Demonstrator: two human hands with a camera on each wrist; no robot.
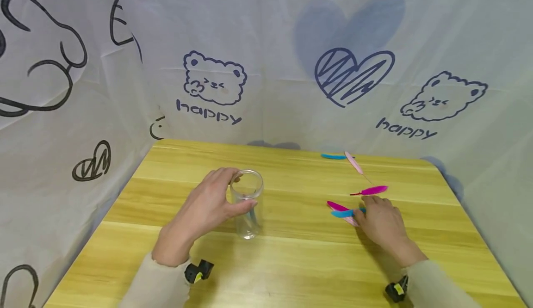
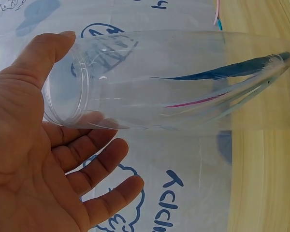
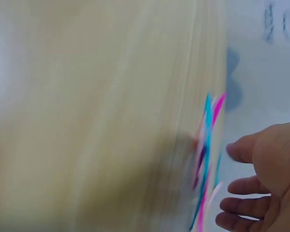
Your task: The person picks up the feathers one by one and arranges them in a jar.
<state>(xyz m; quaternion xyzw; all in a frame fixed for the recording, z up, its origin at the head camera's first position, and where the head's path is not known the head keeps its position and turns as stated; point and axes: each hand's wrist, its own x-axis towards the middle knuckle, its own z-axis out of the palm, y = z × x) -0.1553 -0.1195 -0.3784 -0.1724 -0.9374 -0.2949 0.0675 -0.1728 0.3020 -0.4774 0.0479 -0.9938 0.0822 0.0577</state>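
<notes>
Wood-grain desk [image 1: 291, 275], cartoon-print cloth [image 1: 275, 113] past far edge. Left hand [image 1: 204, 206] grips clear jar [image 1: 248, 228] left of centre; right hand [image 1: 384, 222], ungripped, at loose feathers [image 1: 342, 214] toward right edge.

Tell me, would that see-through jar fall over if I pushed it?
The jar might tip if pushed high up, because it is tall and narrow. If it fell, it could roll, since its sides are round. It is probably light for its size, with thin-looking clear walls and just a few feathers inside.
</notes>
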